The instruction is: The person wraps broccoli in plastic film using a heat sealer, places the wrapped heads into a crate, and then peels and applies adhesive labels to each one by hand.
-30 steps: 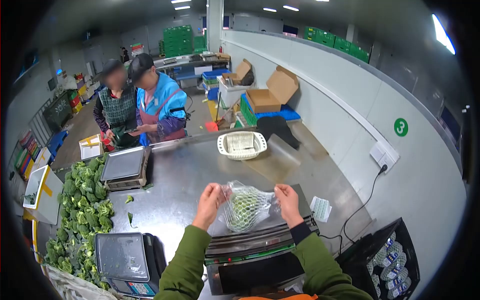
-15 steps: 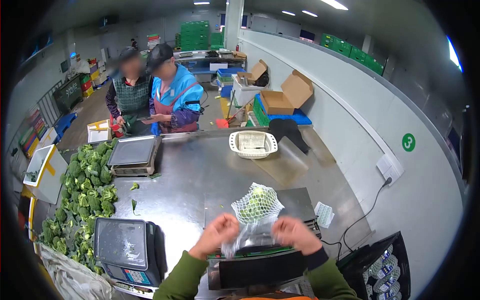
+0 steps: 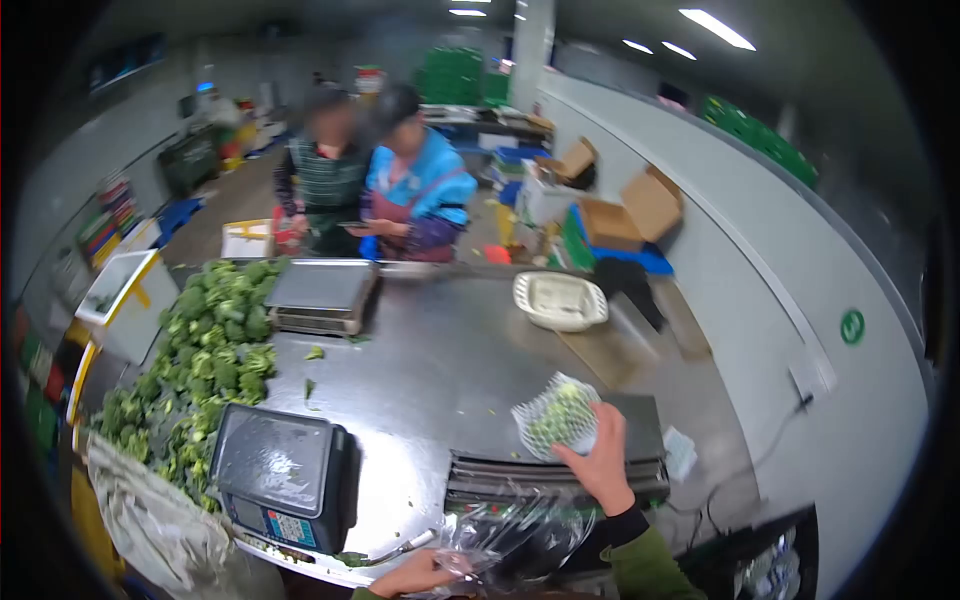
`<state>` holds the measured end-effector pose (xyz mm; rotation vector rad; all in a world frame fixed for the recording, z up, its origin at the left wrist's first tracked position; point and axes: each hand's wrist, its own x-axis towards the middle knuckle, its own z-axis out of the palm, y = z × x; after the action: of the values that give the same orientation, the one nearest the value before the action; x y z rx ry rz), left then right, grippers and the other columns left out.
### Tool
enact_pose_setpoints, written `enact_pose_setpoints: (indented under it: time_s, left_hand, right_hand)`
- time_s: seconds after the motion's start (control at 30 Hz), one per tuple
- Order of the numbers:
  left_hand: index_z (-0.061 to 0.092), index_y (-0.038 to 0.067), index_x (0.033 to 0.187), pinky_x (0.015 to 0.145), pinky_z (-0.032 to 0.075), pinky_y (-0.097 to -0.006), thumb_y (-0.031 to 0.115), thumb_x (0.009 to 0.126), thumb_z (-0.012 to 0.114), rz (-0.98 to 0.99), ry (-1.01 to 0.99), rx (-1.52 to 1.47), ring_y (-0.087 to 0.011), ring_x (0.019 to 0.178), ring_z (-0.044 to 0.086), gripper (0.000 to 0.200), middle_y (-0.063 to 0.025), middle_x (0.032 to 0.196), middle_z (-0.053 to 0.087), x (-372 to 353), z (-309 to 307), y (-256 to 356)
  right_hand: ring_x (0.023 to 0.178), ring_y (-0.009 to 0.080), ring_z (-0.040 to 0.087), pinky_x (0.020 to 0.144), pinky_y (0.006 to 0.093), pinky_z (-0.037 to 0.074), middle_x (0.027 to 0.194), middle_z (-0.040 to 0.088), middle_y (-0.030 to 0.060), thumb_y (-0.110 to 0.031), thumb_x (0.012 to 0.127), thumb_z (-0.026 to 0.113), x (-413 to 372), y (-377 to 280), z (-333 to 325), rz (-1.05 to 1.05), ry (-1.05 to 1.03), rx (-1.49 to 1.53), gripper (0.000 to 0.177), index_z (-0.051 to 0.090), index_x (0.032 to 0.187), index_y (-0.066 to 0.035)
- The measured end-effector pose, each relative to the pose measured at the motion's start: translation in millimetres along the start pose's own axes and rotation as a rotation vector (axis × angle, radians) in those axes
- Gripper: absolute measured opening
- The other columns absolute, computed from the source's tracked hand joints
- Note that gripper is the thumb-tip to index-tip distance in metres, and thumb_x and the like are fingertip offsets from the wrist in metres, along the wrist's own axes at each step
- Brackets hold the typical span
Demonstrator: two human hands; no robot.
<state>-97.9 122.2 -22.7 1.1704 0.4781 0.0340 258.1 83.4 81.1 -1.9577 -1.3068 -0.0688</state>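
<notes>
Right hand (image 3: 603,462), lower right of centre: your grip is closed on the netted broccoli (image 3: 553,418), fingers wrapped round its right and lower side. The head sits in white foam mesh, green showing through. It's over the dark flat top of the sealing machine (image 3: 640,440). Can't tell whether it rests on the top or hangs just above it.

Left hand (image 3: 412,575), bottom edge of the frame and partly cut off: your grip is pinched shut on a clear plastic bag (image 3: 515,535). The bag spreads out crumpled to the right, in front of the machine and below your right wrist. The hands are well apart, with the bag low and the broccoli higher in the frame.

Outward:
- A scale with keypad (image 3: 285,478) sits just left of the machine at the near edge of the steel table (image 3: 440,340), with green scraps on its platter.
- A few loose leaf bits lie on the bare steel left of centre.
- The broccoli pile (image 3: 205,360) runs down the left side of the table, from mid frame to lower left.
- A second scale (image 3: 322,292) stands at the far edge, touching the top of the pile.
- A white basket (image 3: 560,300) stands on the table, upper right of centre, well apart from your hands.
- Two people (image 3: 400,190) stand close together behind the far edge, top centre.
- Open cardboard boxes (image 3: 640,205) sit by the wall, upper right. The frame is blurred, so detail there is unclear.
</notes>
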Motion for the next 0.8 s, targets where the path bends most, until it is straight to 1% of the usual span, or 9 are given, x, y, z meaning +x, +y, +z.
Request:
enact_pose_setpoints:
  time_s: [0.07,0.1,0.23,0.37,0.43,0.5,0.63,0.67,0.8]
  left_hand:
    - [0.065,0.0,0.117,0.087,0.048,-0.0262,0.016,0.09,0.071,0.081,0.276,0.125,-0.0091,0.099,0.06,0.032,-0.0065,0.11,0.068,-11,-21,15]
    - [0.07,0.0,0.1,0.083,0.049,-0.0257,0.013,0.092,0.068,0.26,0.454,0.061,-0.0095,0.088,0.062,0.015,-0.0031,0.093,0.069,-15,-18,29]
    - [0.067,-0.001,0.091,0.074,0.048,-0.0256,0.005,0.087,0.067,0.451,0.853,-0.107,-0.0105,0.078,0.061,0.007,-0.0036,0.084,0.067,-36,-44,42]
    - [0.062,-0.003,0.097,0.07,0.05,-0.0261,0.004,0.086,0.065,0.54,1.07,-0.341,-0.0117,0.075,0.06,0.014,-0.0042,0.085,0.063,-62,-62,46]
    - [0.061,-0.002,0.1,0.067,0.05,-0.025,0.001,0.084,0.063,0.547,1.052,-0.356,-0.0108,0.073,0.059,0.017,-0.0029,0.084,0.061,-61,-62,50]
    - [0.063,-0.002,0.096,0.074,0.051,-0.025,0.006,0.089,0.058,0.417,0.921,0.071,-0.0111,0.077,0.059,0.011,-0.0033,0.087,0.06,-51,-53,56]
    - [0.063,-0.003,0.117,0.094,0.05,-0.0314,0.02,0.096,0.054,0.139,0.247,-0.388,-0.0181,0.105,0.064,0.033,-0.0101,0.112,0.068,19,-28,80]
    - [0.064,0.001,0.117,0.09,0.048,-0.0289,0.03,0.098,0.058,0.055,0.109,-0.453,-0.0139,0.096,0.061,0.036,-0.007,0.107,0.066,47,-23,80]
    - [0.063,0.001,0.12,0.09,0.051,-0.0288,0.05,0.095,0.061,-0.091,-0.011,-0.363,-0.015,0.103,0.064,0.055,-0.0094,0.113,0.068,128,29,127]
  right_hand:
    - [0.133,0.0444,0.034,0.111,0.0502,0.03,0.141,0.036,0.027,-0.038,0.068,0.087,19,9,18,0.036,0.005,0.01,0.1,0.034,0.144,0.0]
    - [0.136,0.0463,0.029,0.112,0.0513,0.029,0.146,0.029,0.0291,-0.043,0.066,0.087,26,12,28,0.142,-0.017,-0.033,0.109,0.027,0.147,0.0]
    - [0.142,0.049,0.019,0.114,0.0528,0.025,0.154,0.017,0.0325,-0.057,0.063,0.085,46,29,63,0.425,-0.151,-0.072,0.126,0.015,0.153,-0.001]
    - [0.139,0.0482,0.025,0.113,0.0527,0.027,0.151,0.024,0.0312,-0.058,0.065,0.083,49,52,71,0.438,-0.11,-0.036,0.124,0.018,0.152,-0.001]
    - [0.136,0.0474,0.03,0.112,0.0517,0.03,0.148,0.029,0.0284,-0.058,0.067,0.082,57,53,57,0.432,-0.133,-0.053,0.116,0.025,0.15,-0.001]
    - [0.134,0.0462,0.033,0.111,0.0504,0.032,0.146,0.033,0.0265,-0.059,0.068,0.08,67,55,43,0.527,-0.23,-0.043,0.108,0.034,0.146,0.0]
    - [0.135,0.0425,0.035,0.112,0.0485,0.032,0.145,0.035,0.0263,-0.059,0.069,0.079,81,80,43,0.43,-0.181,-0.002,0.106,0.037,0.145,0.001]
    - [0.131,0.0389,0.045,0.109,0.043,0.037,0.139,0.047,0.0291,-0.057,0.071,0.08,86,100,54,0.321,-0.169,-0.012,0.098,0.046,0.139,0.006]
    - [0.122,0.0311,0.055,0.101,0.0392,0.044,0.135,0.053,0.0266,-0.05,0.072,0.082,88,113,58,0.428,-0.312,0.185,0.089,0.052,0.132,0.009]
